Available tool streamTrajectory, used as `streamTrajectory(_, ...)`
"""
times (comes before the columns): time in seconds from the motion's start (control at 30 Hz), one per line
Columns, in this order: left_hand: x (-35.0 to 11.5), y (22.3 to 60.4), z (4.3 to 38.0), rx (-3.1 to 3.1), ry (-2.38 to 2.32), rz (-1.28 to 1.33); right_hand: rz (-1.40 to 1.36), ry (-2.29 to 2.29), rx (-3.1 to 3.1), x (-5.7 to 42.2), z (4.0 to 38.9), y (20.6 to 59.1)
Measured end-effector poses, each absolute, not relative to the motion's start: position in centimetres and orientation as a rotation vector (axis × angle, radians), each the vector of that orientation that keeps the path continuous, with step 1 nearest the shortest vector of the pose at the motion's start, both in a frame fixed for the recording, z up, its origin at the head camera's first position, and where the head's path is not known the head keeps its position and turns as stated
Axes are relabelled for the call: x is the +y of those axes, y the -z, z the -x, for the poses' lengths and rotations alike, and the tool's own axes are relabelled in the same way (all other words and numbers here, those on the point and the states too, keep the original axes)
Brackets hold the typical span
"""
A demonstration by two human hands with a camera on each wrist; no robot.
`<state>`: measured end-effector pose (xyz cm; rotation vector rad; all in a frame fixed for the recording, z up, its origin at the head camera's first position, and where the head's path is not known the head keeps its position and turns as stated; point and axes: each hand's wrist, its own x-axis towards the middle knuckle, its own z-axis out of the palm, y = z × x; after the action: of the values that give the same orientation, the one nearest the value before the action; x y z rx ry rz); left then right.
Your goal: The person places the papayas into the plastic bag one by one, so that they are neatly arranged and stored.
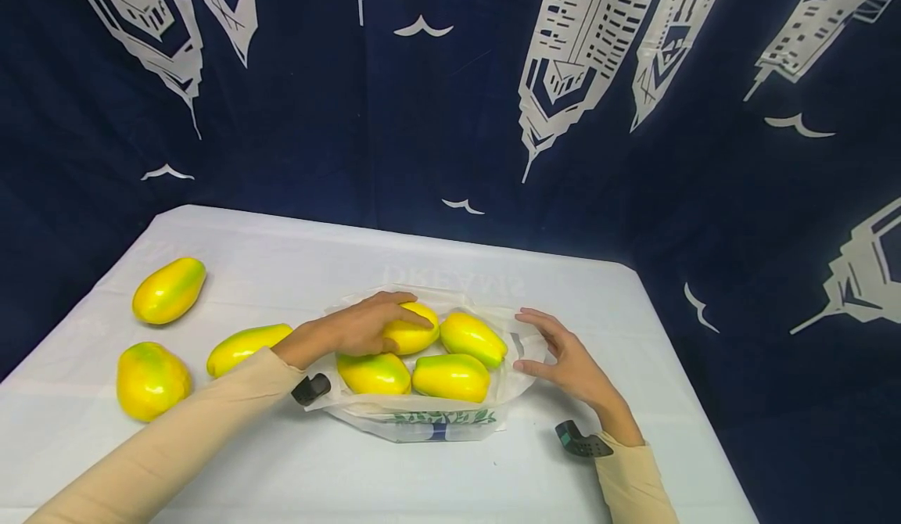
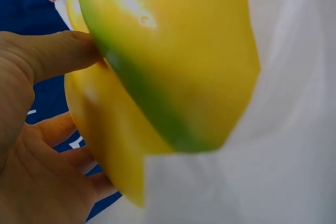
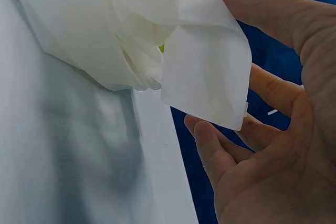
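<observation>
We had room for a hand to pass over the white table [image 1: 605, 297] behind the bag [image 1: 450, 428], along its front, and at far right. On the left, three loose fruits [image 1: 153, 382] and the left sleeve [image 1: 197, 422] stood in our way. Inside the bag, four fruits [image 1: 450, 377] crowded together and left only narrow gaps; the left hand [image 1: 366, 327], gripping one, blocked the back left, and the right hand [image 1: 568, 360] the right rim.

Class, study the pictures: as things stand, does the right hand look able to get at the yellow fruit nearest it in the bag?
Probably yes: that yellow fruit lies uncovered in the open-topped bag, and the right hand is close by. Only the bag's side edge seems to lie between them.
</observation>
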<state>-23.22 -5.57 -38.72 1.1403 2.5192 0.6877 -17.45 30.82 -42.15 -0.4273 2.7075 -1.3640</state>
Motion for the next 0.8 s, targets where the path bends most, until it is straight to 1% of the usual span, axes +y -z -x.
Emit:
streamTrajectory(0.43, -6.0, 36.7, 23.3, 2.56, -0.787, -1.107, 0.468, 1.376, 2.703, 30.8, 17.4, 42.0)
streamTrajectory(0.8, -8.2, 35.4, 23.8, 2.639, -0.963, -1.077, 0.462, 1.386, 2.701, 30.7, 17.4, 42.0)
